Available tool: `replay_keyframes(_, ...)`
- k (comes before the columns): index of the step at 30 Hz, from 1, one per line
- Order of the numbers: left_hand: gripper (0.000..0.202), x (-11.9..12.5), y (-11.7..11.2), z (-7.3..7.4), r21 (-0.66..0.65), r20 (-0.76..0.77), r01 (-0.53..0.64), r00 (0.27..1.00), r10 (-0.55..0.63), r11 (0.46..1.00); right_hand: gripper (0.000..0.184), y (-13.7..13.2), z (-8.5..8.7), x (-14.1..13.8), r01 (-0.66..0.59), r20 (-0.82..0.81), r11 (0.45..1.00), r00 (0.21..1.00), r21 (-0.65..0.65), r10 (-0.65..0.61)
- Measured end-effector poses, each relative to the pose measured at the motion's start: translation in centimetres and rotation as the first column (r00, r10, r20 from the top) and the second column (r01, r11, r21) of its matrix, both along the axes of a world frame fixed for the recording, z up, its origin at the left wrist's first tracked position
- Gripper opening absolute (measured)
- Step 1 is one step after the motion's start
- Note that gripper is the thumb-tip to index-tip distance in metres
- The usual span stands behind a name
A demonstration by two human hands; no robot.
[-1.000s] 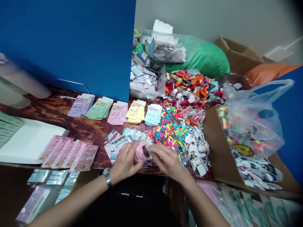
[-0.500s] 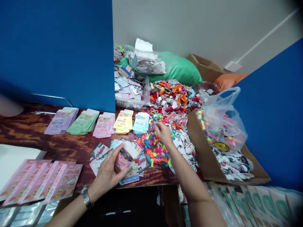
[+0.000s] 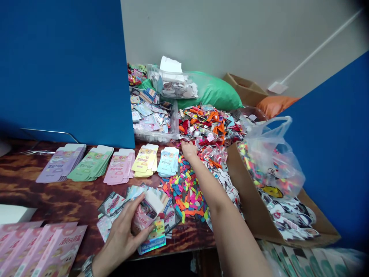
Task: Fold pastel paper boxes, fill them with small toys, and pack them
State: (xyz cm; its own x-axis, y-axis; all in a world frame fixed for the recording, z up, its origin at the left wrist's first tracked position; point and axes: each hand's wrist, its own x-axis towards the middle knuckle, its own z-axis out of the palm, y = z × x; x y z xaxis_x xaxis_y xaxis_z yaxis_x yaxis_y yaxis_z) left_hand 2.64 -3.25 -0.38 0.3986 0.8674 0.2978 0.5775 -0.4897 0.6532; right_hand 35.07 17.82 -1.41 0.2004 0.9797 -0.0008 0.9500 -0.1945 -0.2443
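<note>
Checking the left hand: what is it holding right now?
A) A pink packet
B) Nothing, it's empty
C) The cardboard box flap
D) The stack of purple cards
A: the left hand is wrapped around a pink packet, at the front of the loose cards.

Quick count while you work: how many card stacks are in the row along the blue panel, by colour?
Lilac stack: 1
Green stack: 1
Pink stack: 1
Yellow stack: 1
Pale blue stack: 1
Total: 5
</note>
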Motion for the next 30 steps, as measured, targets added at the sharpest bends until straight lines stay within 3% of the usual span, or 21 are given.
replay_keyframes(10,0.073,-0.3,0.6,-0.2,-0.004,-0.020,-0.002,1.000,0.001,1.000,0.036,0.1,2.8,6.5,-0.038,-0.245,0.988,0.967,0.153,0.075)
replay_keyframes(16,0.072,0.0,0.5,-0.6,-0.019,-0.026,0.014,1.000,-0.014,1.000,0.027,0.6,2.7,6.8,-0.086,-0.299,0.985,0.945,0.152,0.129)
replay_keyframes(21,0.073,-0.1,0.4,-0.7,-0.024,-0.034,0.008,0.999,-0.009,1.000,0.029,1.1,2.1,5.8,-0.081,-0.231,0.996,0.969,0.040,0.088)
replay_keyframes(25,0.073,-0.1,0.3,-0.7,-0.033,-0.031,0.022,0.999,-0.023,0.999,0.019,1.6,1.2,4.8,-0.043,-0.056,0.990,0.998,-0.136,0.036)
replay_keyframes(30,0.074,0.0,0.1,-0.9,-0.043,-0.039,0.017,0.999,-0.018,0.999,0.032,2.7,1.0,4.0,0.011,0.137,0.955,0.990,-0.297,0.031)
